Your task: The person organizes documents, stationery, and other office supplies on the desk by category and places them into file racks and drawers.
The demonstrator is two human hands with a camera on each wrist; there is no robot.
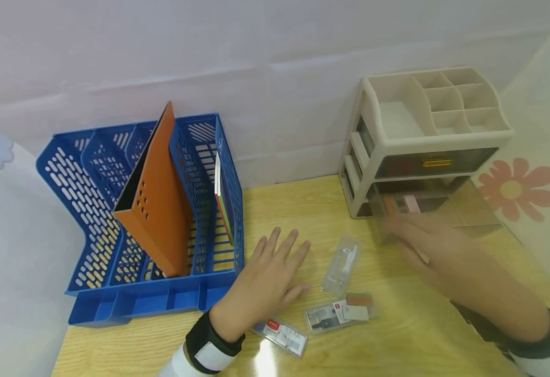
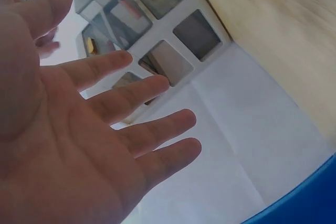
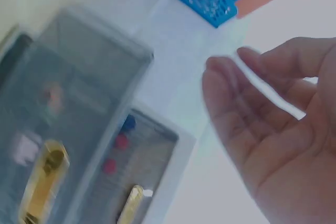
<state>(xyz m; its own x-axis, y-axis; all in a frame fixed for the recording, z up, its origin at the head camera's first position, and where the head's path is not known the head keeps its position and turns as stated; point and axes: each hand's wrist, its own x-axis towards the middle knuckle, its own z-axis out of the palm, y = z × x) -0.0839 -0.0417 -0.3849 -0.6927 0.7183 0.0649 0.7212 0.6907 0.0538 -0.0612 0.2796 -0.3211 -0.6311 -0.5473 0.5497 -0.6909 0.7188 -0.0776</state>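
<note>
My left hand (image 1: pixel 267 277) is spread with straight fingers over the table, beside a blue file rack, holding nothing. The right hand (image 1: pixel 453 256), blurred, is over the front of a pulled-out clear drawer (image 1: pixel 477 212); in the right wrist view its fingers are loosely bent with a gap to the thumb and nothing between them. Inside the drawer lie a pink-white piece (image 1: pixel 412 203) and an orange one. Between the hands lie a clear case with a white cable (image 1: pixel 343 264), another clear case (image 1: pixel 319 318) bearing small boxes (image 1: pixel 356 313), and a clear pack with a red label (image 1: pixel 286 339).
The drawer belongs to a cream desk organizer (image 1: pixel 444 137) with open compartments on top, at the back right. At left stands the blue rack (image 1: pixel 161 298), holding an orange file holder (image 1: pixel 161 209) and thin books (image 1: pixel 223 201). A pale cloth (image 1: pixel 256 104) hangs behind the table.
</note>
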